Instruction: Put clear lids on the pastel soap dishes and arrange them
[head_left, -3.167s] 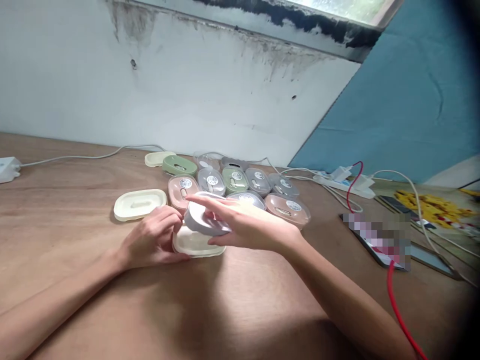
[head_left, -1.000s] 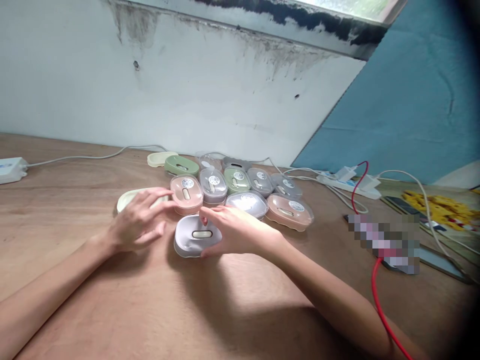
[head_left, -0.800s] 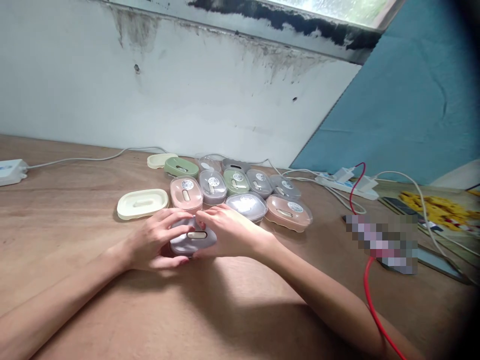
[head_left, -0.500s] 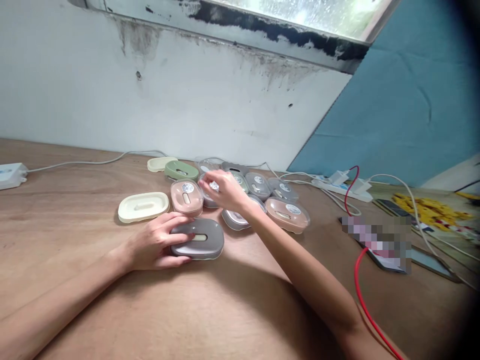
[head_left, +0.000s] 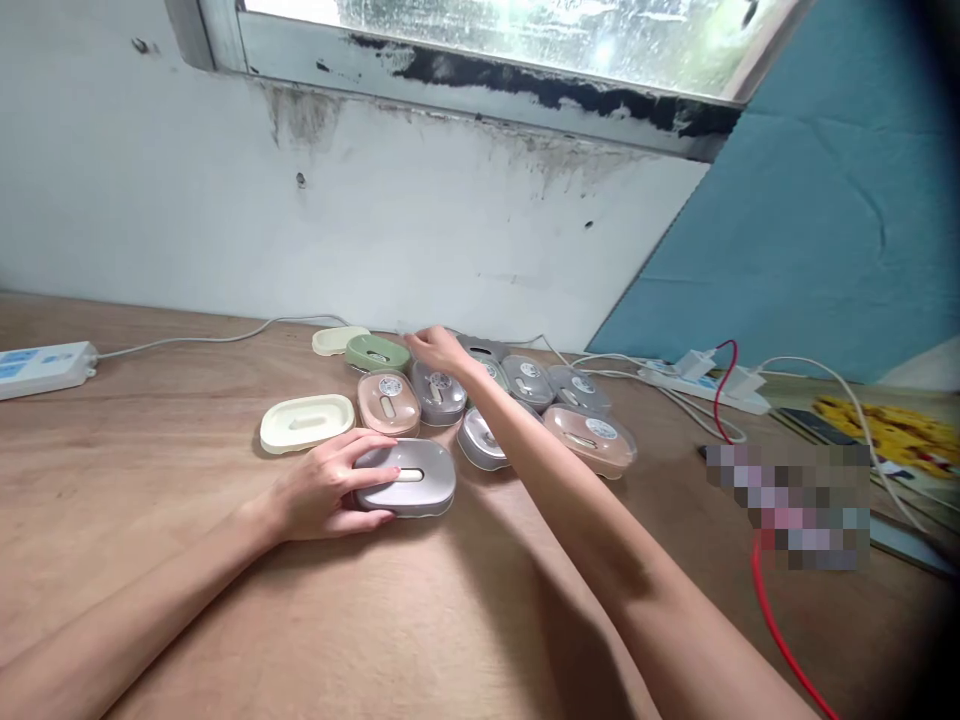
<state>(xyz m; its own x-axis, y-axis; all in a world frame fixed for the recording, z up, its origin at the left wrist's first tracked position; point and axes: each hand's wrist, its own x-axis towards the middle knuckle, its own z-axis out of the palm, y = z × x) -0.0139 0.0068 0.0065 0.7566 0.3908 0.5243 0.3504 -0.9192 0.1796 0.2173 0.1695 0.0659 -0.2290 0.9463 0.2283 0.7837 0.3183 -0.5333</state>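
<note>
Under my left hand (head_left: 330,487) is a grey oval plastic box (head_left: 431,475) with a pale slot in its top. My fingers and thumb grip its left end on the table. My right hand (head_left: 439,350) reaches to the back of the group of boxes, its fingers pinched together. At the fingertips a faint clear plastic cover (head_left: 403,327) shows, mostly hidden. Just left of that hand lies a green oval box (head_left: 375,352). Below it are a clear-covered grey box (head_left: 437,395) and a pink box (head_left: 388,402), both with round labels.
A cream oval tray (head_left: 279,430) lies left of the boxes, a smaller cream piece (head_left: 330,342) behind. More covered boxes, including a pink one (head_left: 592,440), spread right under my forearm. Power strips (head_left: 45,368), a red cable (head_left: 780,630) and yellow items (head_left: 885,430) lie at the sides.
My right hand has moved from above the labelled grey box to the back, towards the clear cover. My left hand stays on the grey box. The view has shifted slightly.
</note>
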